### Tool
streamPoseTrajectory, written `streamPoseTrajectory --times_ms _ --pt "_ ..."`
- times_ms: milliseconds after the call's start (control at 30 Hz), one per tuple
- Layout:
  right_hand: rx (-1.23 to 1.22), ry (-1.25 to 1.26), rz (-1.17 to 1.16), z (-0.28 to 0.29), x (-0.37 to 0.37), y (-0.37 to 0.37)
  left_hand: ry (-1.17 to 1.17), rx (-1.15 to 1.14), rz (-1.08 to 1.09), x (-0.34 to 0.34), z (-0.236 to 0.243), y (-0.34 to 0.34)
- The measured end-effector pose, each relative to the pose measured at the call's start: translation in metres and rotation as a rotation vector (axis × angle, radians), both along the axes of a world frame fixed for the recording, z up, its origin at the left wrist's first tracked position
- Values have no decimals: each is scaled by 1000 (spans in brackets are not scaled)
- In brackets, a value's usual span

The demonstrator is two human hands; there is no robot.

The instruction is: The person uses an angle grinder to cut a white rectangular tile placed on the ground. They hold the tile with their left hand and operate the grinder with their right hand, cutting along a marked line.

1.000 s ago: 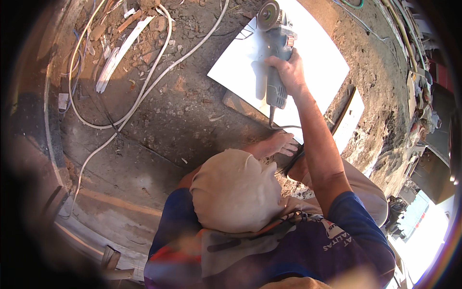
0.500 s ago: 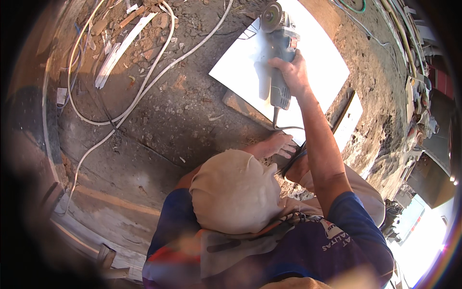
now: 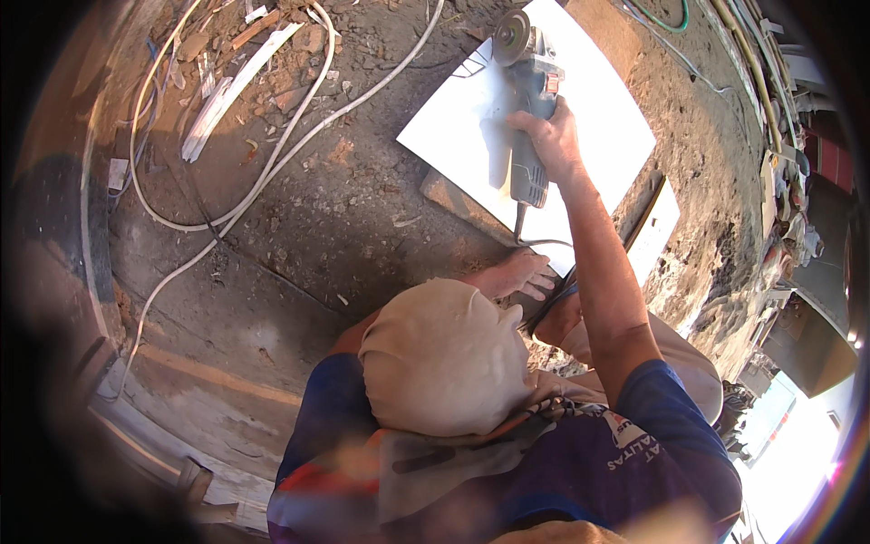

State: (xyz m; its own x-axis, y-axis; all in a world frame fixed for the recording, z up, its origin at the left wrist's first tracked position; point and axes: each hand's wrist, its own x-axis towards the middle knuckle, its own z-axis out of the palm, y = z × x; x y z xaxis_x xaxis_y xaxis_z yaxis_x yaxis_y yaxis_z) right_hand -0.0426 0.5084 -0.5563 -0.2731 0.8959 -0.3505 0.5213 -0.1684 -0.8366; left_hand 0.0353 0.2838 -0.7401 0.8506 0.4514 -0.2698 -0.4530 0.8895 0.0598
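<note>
Grinder (image 3: 528, 172) in the right hand (image 3: 553, 140), over the white sheet (image 3: 612, 136), its disc (image 3: 512, 38) pointing away from the person, close to the far left edge. Whether the tool rests on the sheet or hangs just above, I cannot tell. The right hand wraps the body behind the metal head (image 3: 544, 62), thumb across the near side. The left hand (image 3: 518, 274) is low by the sheet's near corner, fingers loosely spread and holding nothing visible; whether it touches the sheet is unclear.

The tool looks dense and rigid, probably heaviest at the head, so a one-handed grip may let the front dip or twist. The slim dark body seems the place to hold, with the second hand nearer the head for steadiness; the disc is likely brittle and should be kept clear of fingers. The cord (image 3: 520, 222) leaves the rear, bends under the forearm and could tug.

The sheet seems thin, stiff and smooth, perhaps slippery, with corners that might chip; its side edges, away from the disc, look best for pressing it down. A block (image 3: 455, 198) shows beneath its near left edge.
</note>
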Motion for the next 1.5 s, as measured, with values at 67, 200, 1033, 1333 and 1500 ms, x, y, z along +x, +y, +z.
streamPoseTrajectory --times_ms 67,200,1033,1333,1500 --pt "22 21 -12 -5 1 1 -6 -5 0 1 -1 -1" --pt "56 71 -40 -7 1 0 -17 -9 -6 5 -2 0" --pt "41 -118 48 12 -32 -19 75 87 108 -21 5 -1" --pt "56 -116 3 8 -11 -4 93 90 82 -14 13 2" --pt "111 -118 36 6 -8 3 118 82 101 -17 21 3"
